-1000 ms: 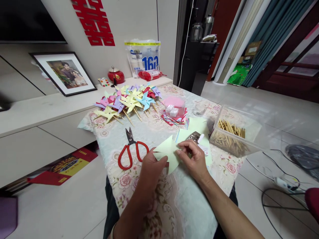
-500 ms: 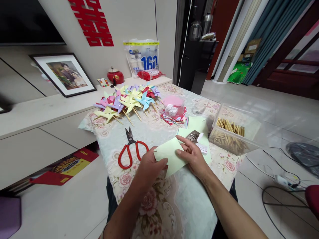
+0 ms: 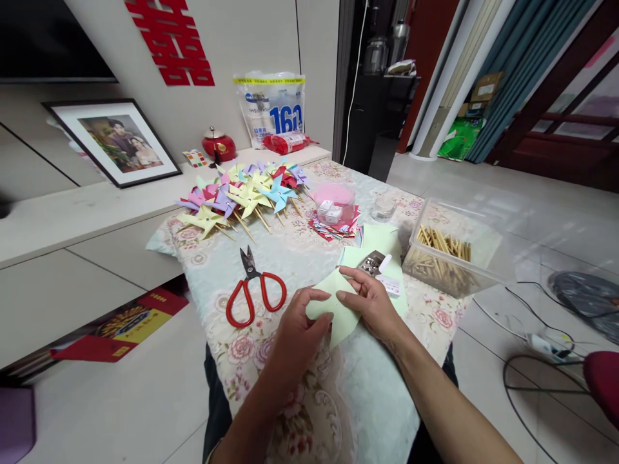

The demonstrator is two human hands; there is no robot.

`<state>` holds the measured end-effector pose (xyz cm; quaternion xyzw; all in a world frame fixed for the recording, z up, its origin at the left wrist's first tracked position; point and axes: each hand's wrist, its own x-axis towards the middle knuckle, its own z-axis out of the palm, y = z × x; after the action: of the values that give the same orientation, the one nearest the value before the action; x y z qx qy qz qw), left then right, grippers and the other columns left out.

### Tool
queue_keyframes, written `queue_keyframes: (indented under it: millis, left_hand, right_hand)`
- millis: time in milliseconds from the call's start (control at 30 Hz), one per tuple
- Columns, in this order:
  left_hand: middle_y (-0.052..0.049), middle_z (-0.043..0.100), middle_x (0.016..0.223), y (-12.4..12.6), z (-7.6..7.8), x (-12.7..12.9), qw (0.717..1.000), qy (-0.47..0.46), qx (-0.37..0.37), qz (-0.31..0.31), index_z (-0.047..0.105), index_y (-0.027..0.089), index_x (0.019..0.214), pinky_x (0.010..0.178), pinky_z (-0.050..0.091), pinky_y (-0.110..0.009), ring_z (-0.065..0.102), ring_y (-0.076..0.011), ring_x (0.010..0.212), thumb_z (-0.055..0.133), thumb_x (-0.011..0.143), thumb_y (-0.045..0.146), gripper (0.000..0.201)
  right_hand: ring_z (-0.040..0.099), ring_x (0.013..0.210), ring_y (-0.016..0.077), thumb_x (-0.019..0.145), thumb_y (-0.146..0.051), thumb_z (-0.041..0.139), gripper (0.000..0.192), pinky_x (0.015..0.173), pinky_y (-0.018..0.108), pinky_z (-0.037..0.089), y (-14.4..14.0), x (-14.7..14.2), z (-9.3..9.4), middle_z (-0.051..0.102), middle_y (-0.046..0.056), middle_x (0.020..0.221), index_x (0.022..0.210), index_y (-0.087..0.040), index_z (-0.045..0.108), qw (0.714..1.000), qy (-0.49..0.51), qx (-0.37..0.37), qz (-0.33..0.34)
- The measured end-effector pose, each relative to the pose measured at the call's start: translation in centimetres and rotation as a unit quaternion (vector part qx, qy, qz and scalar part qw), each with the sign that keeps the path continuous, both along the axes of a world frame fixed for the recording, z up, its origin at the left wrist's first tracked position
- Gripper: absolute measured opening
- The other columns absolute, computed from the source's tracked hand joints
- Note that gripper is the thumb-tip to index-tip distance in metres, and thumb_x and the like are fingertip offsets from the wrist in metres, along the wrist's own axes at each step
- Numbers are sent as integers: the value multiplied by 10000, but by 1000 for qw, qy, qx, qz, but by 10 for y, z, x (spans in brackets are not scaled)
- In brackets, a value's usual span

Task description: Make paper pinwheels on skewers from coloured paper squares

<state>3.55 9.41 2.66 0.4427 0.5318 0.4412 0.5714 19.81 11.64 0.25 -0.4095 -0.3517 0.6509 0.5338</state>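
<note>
While pinched between both hands near the bench's near edge, pale green square paper sheet (image 3: pixel 338 309) held flat and slightly lifted over the floral cloth-covered bench (image 3: pixel 227 264), probably so its corners stay free for folding. Left hand (image 3: pixel 302 332) closed on the sheet's near-left part, thumb and forefinger curled over it; right hand (image 3: pixel 370 303) gripping the right side, fingers spread along the top edge, steadying it. Red-handled steel scissors (image 3: pixel 254 290) lying shut just left of the left hand, blades pointing toward the far edge, within easy reach. Further pale green sheets (image 3: pixel 382 241) stacked just beyond the right hand, a small metal-and-white tool (image 3: pixel 380 265) resting on them; kind unclear. Clear plastic box of wooden sticks (image 3: pixel 447 254) at the right edge. Pink-lidded round clear tub (image 3: pixel 334 203) sitting on a fan of red paper pieces, mid-bench toward the far side. Heap of multicoloured paper pinwheels on sticks (image 3: pixel 242 193) gathered at the far-left corner, well apart from the hands.
</note>
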Motion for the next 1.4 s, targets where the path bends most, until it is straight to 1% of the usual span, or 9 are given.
queue_keyframes:
  millis: [100, 167, 367, 667, 867, 1067, 1267, 1333, 1400]
  left_hand:
    - [32, 615, 670, 0, 1, -2, 998, 36, 16, -42, 639, 212, 854, 471, 375, -212, 503, -103, 467, 718, 709, 271, 175]
    - [41, 594, 638, 0, 3, -3, 998, 45, 18, -45, 624, 214, 817, 452, 347, -206, 480, -96, 443, 701, 732, 301, 143]
    - [52, 567, 526, 2, 4, -3, 997, 62, -6, -54, 590, 211, 769, 404, 281, -190, 423, -89, 389, 662, 764, 366, 171]
    - [49, 567, 431, 6, 2, -1, 994, 98, -23, -33, 597, 211, 695, 365, 268, -179, 412, -92, 340, 685, 705, 347, 162]
    - [44, 582, 444, 7, 0, -2, 989, 139, -19, -36, 585, 220, 707, 375, 319, -185, 465, -114, 372, 643, 721, 318, 116]
    - [39, 578, 457, 9, -5, -3, 986, 160, 8, -49, 559, 223, 690, 387, 309, -192, 482, -122, 390, 627, 748, 344, 150]
    - [52, 544, 453, 11, -7, -5, 981, 185, 23, -56, 554, 217, 685, 397, 294, -188, 467, -110, 389, 620, 755, 324, 145]
    - [68, 517, 440, 11, -5, -5, 982, 179, 24, -54, 579, 213, 727, 393, 279, -187, 447, -103, 379, 634, 754, 315, 119]
    - [78, 540, 476, 9, -2, -4, 988, 143, 28, -43, 633, 206, 880, 403, 297, -184, 448, -94, 389, 660, 741, 282, 161]
  right_hand:
    - [741, 788, 218, 667, -284, 862, 577, 698, 330, 562, 0, 0, 0, 783, 51, 1020, 1195, -228, 635, 1000, -5, 0, 2]
    - [738, 778, 213, 666, -285, 864, 575, 683, 323, 561, -1, 0, 0, 784, 49, 1018, 1191, -228, 637, 1000, -4, 1, 3]
    - [728, 736, 196, 650, -280, 874, 563, 666, 311, 554, -2, -2, 3, 788, 34, 972, 1164, -229, 650, 1000, -10, 0, 3]
    - [714, 744, 205, 663, -329, 867, 532, 638, 304, 538, -2, -1, 3, 780, 45, 964, 1143, -224, 663, 999, -41, 9, 17]
    - [709, 782, 196, 793, -386, 776, 410, 654, 278, 523, -4, 1, 4, 763, 23, 921, 1163, -234, 686, 996, -47, 50, 57]
    - [701, 898, 208, 697, -285, 837, 575, 761, 296, 525, -4, 0, 10, 754, 16, 1014, 1232, -222, 638, 992, -100, 53, 59]
    - [681, 867, 187, 687, -225, 813, 601, 725, 277, 511, -3, -2, 4, 740, 9, 979, 1253, -198, 617, 989, -124, 61, 50]
    - [681, 850, 182, 691, -224, 813, 613, 721, 276, 514, -3, -2, 3, 743, 11, 978, 1269, -198, 611, 990, -122, 56, 43]
    - [686, 826, 182, 688, -237, 826, 641, 705, 275, 519, -3, -2, 3, 751, 18, 977, 1286, -199, 600, 992, -110, 49, 33]
